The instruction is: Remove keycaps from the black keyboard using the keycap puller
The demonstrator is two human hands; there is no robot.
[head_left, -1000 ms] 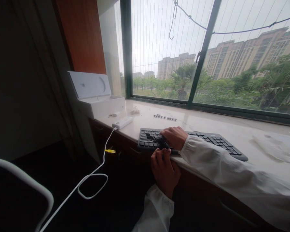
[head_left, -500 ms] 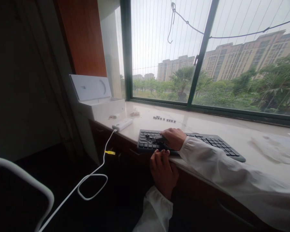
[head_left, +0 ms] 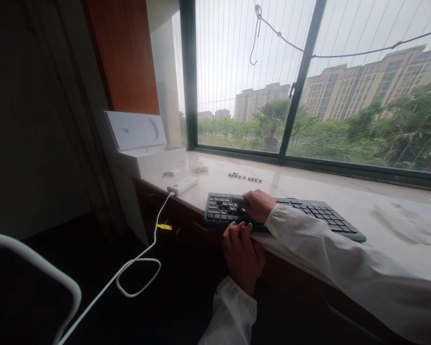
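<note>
A black keyboard (head_left: 319, 211) lies along the front edge of the counter, with several keycaps off and bare sockets at its left part. My right hand (head_left: 260, 205) is over it, closed around a slim dark grey handheld tool (head_left: 240, 200). The tool points left across the upper key rows; its exact kind is unclear. At the keyboard's near edge, my left hand (head_left: 243, 254) grips with curled fingers, its fingertips on the front rim. Several loose keycaps (head_left: 244, 177) sit in short rows behind the keyboard.
A white open box (head_left: 154, 160) stands at the counter's left end. Before it lies a white power bank-like device (head_left: 182, 185) with a white cable (head_left: 143, 249) hanging off the edge. Crumpled clear plastic (head_left: 409, 220) lies right. A window (head_left: 244, 57) runs behind.
My right hand has shifted slightly, and the tool has moved up from the middle keys toward the upper rows. My left hand stays at the keyboard's front edge.
</note>
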